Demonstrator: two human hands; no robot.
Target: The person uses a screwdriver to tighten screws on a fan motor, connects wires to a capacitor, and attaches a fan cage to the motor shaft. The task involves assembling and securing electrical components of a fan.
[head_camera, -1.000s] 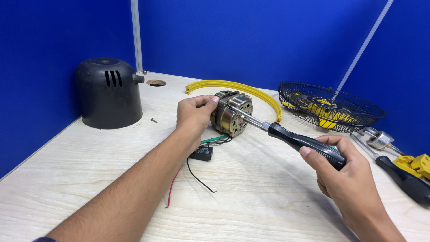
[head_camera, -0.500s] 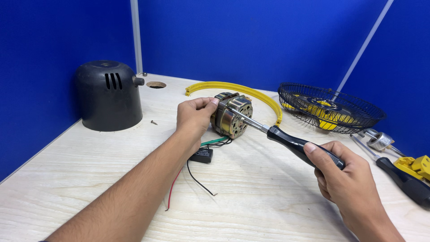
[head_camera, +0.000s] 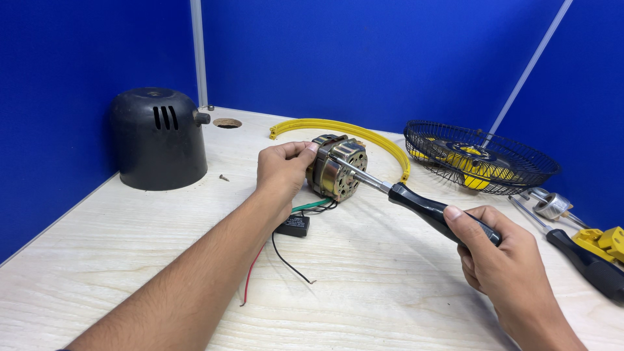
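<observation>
Two hands: left (head_camera: 281, 170) clasping motor (head_camera: 337, 168), right (head_camera: 500, 260) gripping screwdriver (head_camera: 416, 203) against it.

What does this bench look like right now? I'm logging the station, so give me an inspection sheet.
Surface: pale wooden table, with a round hole near the back.
Job's things: motor; black-handled screwdriver with its tip at the motor.
Clutter: black cover, yellow ring, wire fan guard, second screwdriver, loose screw.
Hands: left hand grips the motor; right hand grips the screwdriver.
Cables: red, black and green wires and a black capacitor.
Surroundings: blue partition walls.
</observation>
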